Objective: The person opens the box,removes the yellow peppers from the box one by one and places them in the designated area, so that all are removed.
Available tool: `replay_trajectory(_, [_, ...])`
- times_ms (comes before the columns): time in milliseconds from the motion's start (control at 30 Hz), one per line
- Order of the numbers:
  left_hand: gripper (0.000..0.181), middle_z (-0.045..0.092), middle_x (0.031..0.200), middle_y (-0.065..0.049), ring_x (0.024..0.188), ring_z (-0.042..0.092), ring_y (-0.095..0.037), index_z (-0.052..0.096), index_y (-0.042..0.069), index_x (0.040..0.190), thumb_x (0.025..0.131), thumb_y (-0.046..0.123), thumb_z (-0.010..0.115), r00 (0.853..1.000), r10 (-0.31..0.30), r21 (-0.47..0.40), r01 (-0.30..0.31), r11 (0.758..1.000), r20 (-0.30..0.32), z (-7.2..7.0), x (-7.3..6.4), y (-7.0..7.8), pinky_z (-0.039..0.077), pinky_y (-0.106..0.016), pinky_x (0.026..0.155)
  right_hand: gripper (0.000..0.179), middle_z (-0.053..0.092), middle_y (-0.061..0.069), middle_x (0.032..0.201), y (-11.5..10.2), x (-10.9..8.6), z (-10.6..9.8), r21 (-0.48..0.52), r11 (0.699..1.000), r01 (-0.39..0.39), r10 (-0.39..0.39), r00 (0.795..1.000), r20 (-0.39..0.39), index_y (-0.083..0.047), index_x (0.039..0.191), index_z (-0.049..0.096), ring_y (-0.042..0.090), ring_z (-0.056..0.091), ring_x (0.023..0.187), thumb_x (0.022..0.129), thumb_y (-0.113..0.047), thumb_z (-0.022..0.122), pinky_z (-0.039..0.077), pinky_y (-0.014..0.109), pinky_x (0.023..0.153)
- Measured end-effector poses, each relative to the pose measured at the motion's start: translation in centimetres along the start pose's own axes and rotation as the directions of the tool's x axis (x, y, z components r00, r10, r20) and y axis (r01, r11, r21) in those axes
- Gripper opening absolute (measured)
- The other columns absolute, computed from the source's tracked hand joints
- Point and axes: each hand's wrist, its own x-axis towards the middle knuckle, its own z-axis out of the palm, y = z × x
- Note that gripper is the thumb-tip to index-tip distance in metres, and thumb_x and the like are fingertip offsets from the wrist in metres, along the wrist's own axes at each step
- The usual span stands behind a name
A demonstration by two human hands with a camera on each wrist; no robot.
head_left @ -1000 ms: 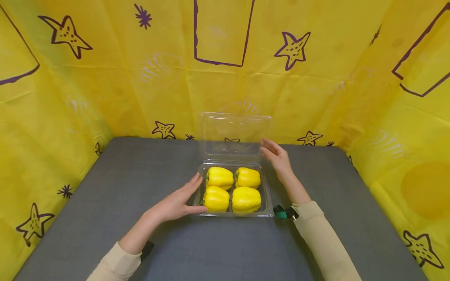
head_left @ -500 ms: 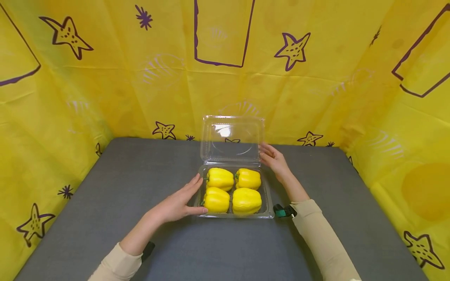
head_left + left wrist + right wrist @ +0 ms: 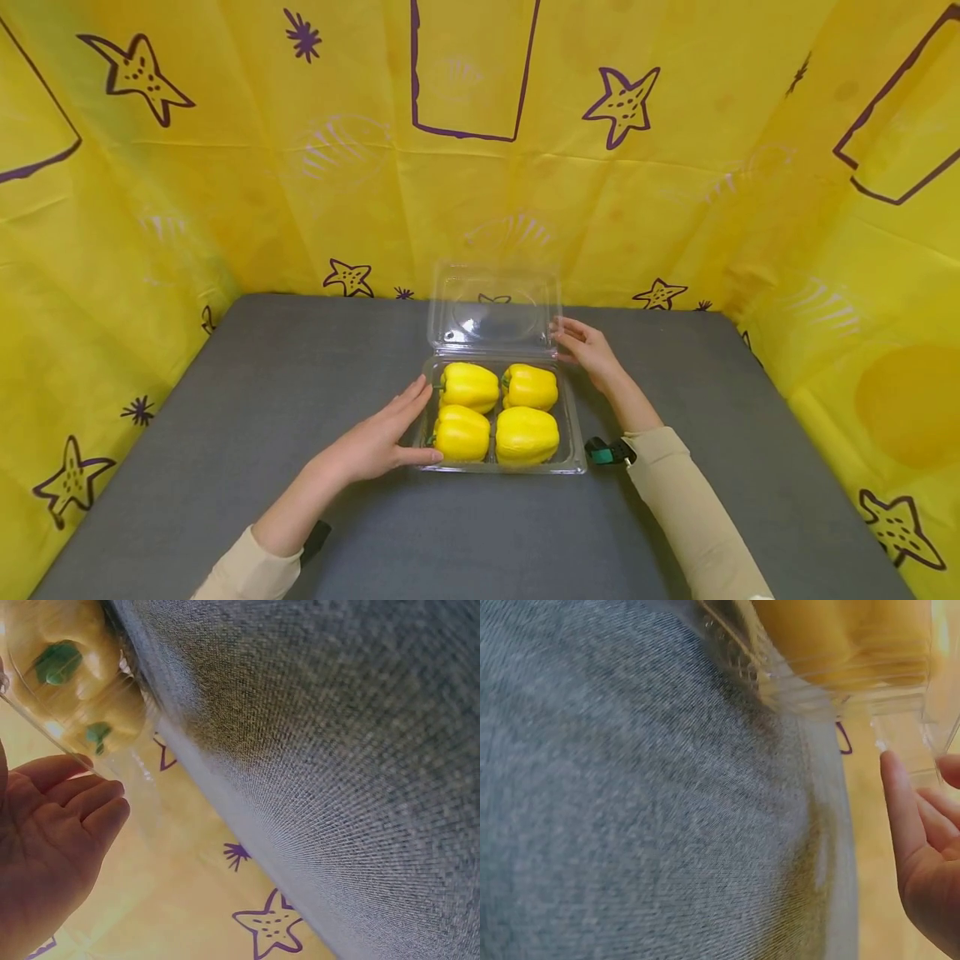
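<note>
Head view: the clear lid (image 3: pixel 491 312) leans farther back than a second ago, its top edge lower against the yellow cloth (image 3: pixel 675 208), and the right hand (image 3: pixel 596 354) has come down a little with it. The clear box (image 3: pixel 576 442) sits slightly nearer the person than before, mid-table, hinge side away, on the dark grey table (image 3: pixel 225 417). Inside, two by two: back-left pepper (image 3: pixel 468 387), back-right pepper (image 3: pixel 530 387), front-left pepper (image 3: pixel 461 434), front-right pepper (image 3: pixel 527 436), all yellow and none touched by the right hand. Left hand (image 3: pixel 371 442) flanks the box's left side, fingers nearly straight, thumb spread wide toward the near corner; looks like steadying, not gripping. Right fingers, slightly bent, meet the lid's right edge. My reading: the lid is being eased back, which leaves the peppers uncovered and easier to reach from above. Left wrist view: the same hand's fingertips lie against the thin plastic edge, loosely extended, nothing enclosed by them; two green stems (image 3: pixel 56 664) show through the wall. Right wrist view: one straight finger (image 3: pixel 900 806) reaches the clear plastic, other digits partly cut off by the frame; contact with the lid seems likely, but whether thumb and fingers pinch it I cannot tell. The box's side and blurred yellow fill the top of this view.
</note>
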Motion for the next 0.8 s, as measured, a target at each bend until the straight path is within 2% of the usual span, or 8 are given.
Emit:
replay_trajectory(100, [0.102, 0.005, 0.163, -0.008, 0.146, 0.012, -0.038, 0.019, 0.008, 0.156, 0.082, 0.056, 0.071, 1.0, 0.003, 0.0, -0.003, 1.0, 0.002, 0.0, -0.1, 0.1, 0.02, -0.058, 0.112, 0.05, 0.044, 0.023, 0.145, 0.2, -0.2, -0.1, -0.025, 1.0, -0.019, 0.02, 1.0, 0.011, 0.002, 0.149, 0.036, 0.036, 0.045, 0.131, 0.102, -0.012, 0.051, 0.052, 0.034, 0.09])
replay_trajectory(233, [0.102, 0.005, 0.163, -0.008, 0.145, 0.013, -0.039, 0.02, 0.008, 0.156, 0.082, 0.056, 0.071, 1.0, 0.006, 0.006, -0.006, 1.0, 0.002, 0.0, -0.2, 0.1, 0.021, -0.058, 0.112, 0.05, 0.043, 0.025, 0.145, 0.4, -0.4, 0.0, 0.006, 0.999, -0.045, 0.045, 0.999, 0.02, 0.004, 0.148, 0.035, 0.037, 0.045, 0.131, 0.103, -0.011, 0.05, 0.054, 0.029, 0.085])
replay_trajectory(467, [0.102, 0.006, 0.163, -0.008, 0.145, 0.014, -0.041, 0.02, 0.008, 0.156, 0.081, 0.056, 0.071, 1.0, 0.008, 0.005, -0.008, 1.0, 0.004, 0.1, -0.2, 0.1, 0.02, -0.058, 0.112, 0.05, 0.043, 0.028, 0.143, 0.8, -0.5, -0.1, 0.03, 0.995, -0.099, 0.098, 0.995, 0.026, 0.006, 0.147, 0.036, 0.039, 0.045, 0.13, 0.103, -0.014, 0.05, 0.054, 0.028, 0.083])
replay_trajectory(700, [0.102, 0.005, 0.163, -0.008, 0.145, 0.014, -0.041, 0.02, 0.008, 0.156, 0.082, 0.056, 0.071, 1.0, 0.01, 0.008, -0.01, 1.0, 0.005, 0.1, -0.2, 0.0, 0.021, -0.058, 0.112, 0.053, 0.042, 0.03, 0.144, 1.0, -0.7, -0.3, 0.023, 0.992, -0.121, 0.119, 0.991, 0.054, 0.008, 0.147, 0.033, 0.041, 0.044, 0.13, 0.103, -0.017, 0.049, 0.052, 0.03, 0.088])
replay_trajectory(800, [0.102, 0.005, 0.163, -0.007, 0.145, 0.013, -0.04, 0.02, 0.008, 0.156, 0.081, 0.058, 0.07, 1.0, 0.01, 0.005, -0.01, 1.0, 0.007, 0.1, -0.2, 0.0, 0.021, -0.058, 0.112, 0.055, 0.039, 0.029, 0.146, 0.6, -1.1, -0.3, -0.037, 0.994, -0.102, 0.104, 0.993, 0.056, 0.007, 0.148, 0.03, 0.041, 0.042, 0.131, 0.103, -0.017, 0.05, 0.049, 0.037, 0.095])
